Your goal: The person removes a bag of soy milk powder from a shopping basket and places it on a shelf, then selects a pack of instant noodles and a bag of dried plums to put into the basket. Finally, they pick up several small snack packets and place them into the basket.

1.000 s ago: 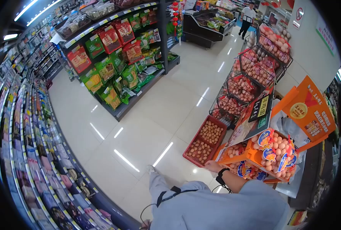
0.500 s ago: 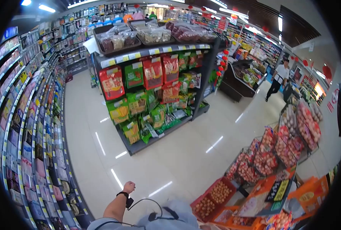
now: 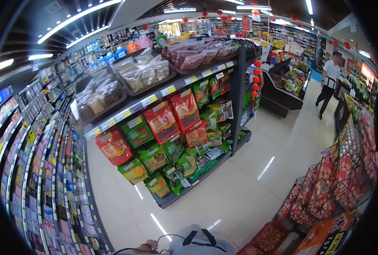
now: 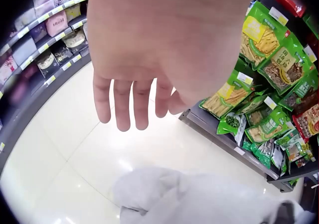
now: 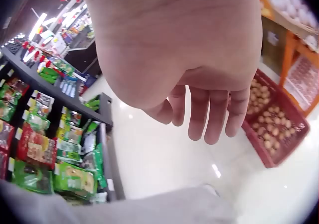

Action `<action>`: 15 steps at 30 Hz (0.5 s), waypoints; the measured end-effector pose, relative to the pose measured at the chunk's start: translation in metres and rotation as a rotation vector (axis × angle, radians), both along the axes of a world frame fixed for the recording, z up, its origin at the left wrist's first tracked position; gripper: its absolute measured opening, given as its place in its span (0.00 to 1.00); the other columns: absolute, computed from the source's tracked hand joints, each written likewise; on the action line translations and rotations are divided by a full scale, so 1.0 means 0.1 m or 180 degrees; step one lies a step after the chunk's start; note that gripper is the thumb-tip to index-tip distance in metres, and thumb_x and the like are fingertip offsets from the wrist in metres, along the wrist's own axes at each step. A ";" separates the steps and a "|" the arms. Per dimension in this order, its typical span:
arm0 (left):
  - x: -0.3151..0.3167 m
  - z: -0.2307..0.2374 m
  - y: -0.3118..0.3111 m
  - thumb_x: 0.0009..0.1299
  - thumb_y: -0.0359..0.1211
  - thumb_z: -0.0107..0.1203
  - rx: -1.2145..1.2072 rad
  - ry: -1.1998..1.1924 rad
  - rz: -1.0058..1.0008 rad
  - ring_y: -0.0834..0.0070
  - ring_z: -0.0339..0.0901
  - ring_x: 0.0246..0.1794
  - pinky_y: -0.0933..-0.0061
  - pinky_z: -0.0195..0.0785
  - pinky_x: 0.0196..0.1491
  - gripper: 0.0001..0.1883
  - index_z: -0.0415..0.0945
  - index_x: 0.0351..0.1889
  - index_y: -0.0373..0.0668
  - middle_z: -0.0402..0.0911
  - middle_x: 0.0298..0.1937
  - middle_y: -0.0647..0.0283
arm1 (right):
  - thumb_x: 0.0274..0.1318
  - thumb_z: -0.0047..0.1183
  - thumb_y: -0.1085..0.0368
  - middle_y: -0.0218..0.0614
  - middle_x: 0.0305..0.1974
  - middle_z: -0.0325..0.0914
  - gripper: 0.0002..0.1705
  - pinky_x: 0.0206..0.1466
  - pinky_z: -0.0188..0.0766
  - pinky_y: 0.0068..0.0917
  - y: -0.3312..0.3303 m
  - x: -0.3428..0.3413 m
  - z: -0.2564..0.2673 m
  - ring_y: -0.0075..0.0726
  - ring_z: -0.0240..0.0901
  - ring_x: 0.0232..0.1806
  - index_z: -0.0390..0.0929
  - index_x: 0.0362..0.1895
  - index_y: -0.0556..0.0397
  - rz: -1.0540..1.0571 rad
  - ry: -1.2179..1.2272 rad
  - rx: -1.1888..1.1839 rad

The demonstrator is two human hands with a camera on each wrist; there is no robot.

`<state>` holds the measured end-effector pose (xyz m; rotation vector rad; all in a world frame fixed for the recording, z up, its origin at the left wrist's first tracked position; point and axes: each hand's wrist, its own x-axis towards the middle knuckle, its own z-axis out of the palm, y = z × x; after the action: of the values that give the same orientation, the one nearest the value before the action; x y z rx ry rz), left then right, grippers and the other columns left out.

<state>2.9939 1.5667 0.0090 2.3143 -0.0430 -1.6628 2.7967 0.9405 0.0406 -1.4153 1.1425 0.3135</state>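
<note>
Red and green plastic pouches (image 3: 161,121) sit on the dark metal shelf unit (image 3: 239,93). Right of it, a red rectangular plastic crate (image 5: 255,144) holds round brown eggs (image 5: 269,120).

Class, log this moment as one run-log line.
left hand: empty, fingers loose; right hand: empty, fingers loose; red crate: holds brown round items; bagged goods: shelved

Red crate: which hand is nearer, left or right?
Right. The right hand has the red crate beside it in its wrist view; the left hand is farther off, over floor between shelves, its wrist view showing no crate.
</note>
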 end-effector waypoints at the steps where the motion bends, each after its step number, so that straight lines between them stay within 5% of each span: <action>1: 0.11 0.18 -0.09 0.69 0.38 0.48 0.0470 -0.0548 -0.2077 0.67 0.82 0.42 0.62 0.76 0.38 0.18 0.73 0.53 0.39 0.82 0.46 0.59 | 0.57 0.50 0.60 0.35 0.25 0.74 0.13 0.25 0.70 0.29 -0.15 0.20 0.03 0.32 0.71 0.23 0.75 0.43 0.52 -0.0035 -0.0088 -0.0059; 2: 0.23 -0.05 0.12 0.69 0.38 0.49 -0.0545 -0.0207 -0.0090 0.66 0.82 0.42 0.63 0.77 0.38 0.14 0.78 0.45 0.40 0.83 0.43 0.60 | 0.57 0.50 0.60 0.35 0.25 0.74 0.13 0.25 0.71 0.29 -0.30 0.44 0.12 0.32 0.71 0.23 0.75 0.42 0.52 -0.0088 -0.0166 -0.0106; 3: 0.41 -0.10 -0.04 0.70 0.38 0.48 -0.0095 -0.0474 -0.0742 0.67 0.82 0.41 0.63 0.76 0.37 0.14 0.78 0.45 0.41 0.83 0.42 0.60 | 0.56 0.50 0.60 0.35 0.25 0.75 0.13 0.25 0.71 0.29 -0.46 0.69 0.22 0.32 0.71 0.23 0.75 0.42 0.52 -0.0125 -0.0262 -0.0187; 6: 1.11 -0.06 -0.51 0.72 0.36 0.45 -0.0162 -0.0386 -0.0391 0.68 0.82 0.40 0.61 0.75 0.35 0.12 0.78 0.44 0.44 0.83 0.39 0.61 | 0.56 0.48 0.63 0.36 0.25 0.76 0.09 0.22 0.69 0.29 -0.96 1.35 0.38 0.33 0.72 0.21 0.76 0.34 0.54 -0.0194 -0.0542 -0.0657; 7: 1.43 -0.03 -0.80 0.74 0.34 0.43 0.0407 -0.0604 -0.2099 0.71 0.82 0.40 0.62 0.74 0.35 0.12 0.75 0.48 0.42 0.82 0.42 0.64 | 0.56 0.48 0.63 0.36 0.25 0.76 0.09 0.22 0.69 0.29 -1.15 1.52 0.29 0.33 0.72 0.21 0.76 0.34 0.54 -0.0228 -0.0528 -0.0673; 8: 1.78 -0.07 -1.05 0.74 0.34 0.43 0.0384 -0.0584 -0.2199 0.71 0.82 0.40 0.62 0.74 0.35 0.12 0.75 0.48 0.42 0.82 0.42 0.64 | 0.59 0.43 0.56 0.37 0.26 0.77 0.16 0.23 0.71 0.33 -1.31 1.65 0.21 0.36 0.74 0.22 0.77 0.34 0.54 -0.0051 -0.0667 -0.1036; 9: 2.08 -0.14 -1.26 0.71 0.37 0.44 -0.0064 -0.0621 -0.1379 0.70 0.80 0.36 0.62 0.72 0.33 0.12 0.75 0.45 0.44 0.81 0.39 0.64 | 0.62 0.38 0.48 0.38 0.27 0.78 0.24 0.24 0.73 0.36 -1.33 1.60 0.15 0.39 0.77 0.24 0.78 0.33 0.54 0.0073 -0.0723 -0.1389; 11: 2.75 -0.28 -1.60 0.67 0.43 0.47 -0.0841 -0.0465 0.0109 0.68 0.76 0.26 0.61 0.69 0.30 0.11 0.75 0.37 0.49 0.78 0.31 0.65 | 0.59 0.45 0.54 0.39 0.26 0.79 0.18 0.26 0.73 0.37 -1.24 1.71 0.58 0.40 0.77 0.24 0.80 0.32 0.53 -0.0401 -0.0157 -0.1160; 13: 3.76 -0.73 -2.20 0.67 0.43 0.49 -0.0667 0.0633 0.2823 0.63 0.75 0.25 0.58 0.68 0.27 0.14 0.75 0.30 0.44 0.77 0.25 0.62 | 0.57 0.47 0.58 0.37 0.27 0.79 0.13 0.27 0.73 0.38 -1.35 1.45 -0.07 0.38 0.76 0.26 0.80 0.32 0.51 0.0129 0.0433 -0.0901; 15: 4.54 -0.68 -3.08 0.66 0.46 0.39 -0.0845 0.0826 0.2302 0.66 0.74 0.26 0.55 0.68 0.25 0.13 0.71 0.32 0.51 0.73 0.27 0.62 | 0.55 0.49 0.63 0.36 0.27 0.78 0.09 0.27 0.72 0.38 -1.36 1.04 -0.75 0.36 0.76 0.27 0.81 0.33 0.49 0.1387 0.0746 -0.0308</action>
<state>3.4479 1.2591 -0.0594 1.6171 0.5277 -1.4357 2.9011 0.8045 -0.0344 -1.7449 1.0360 0.7564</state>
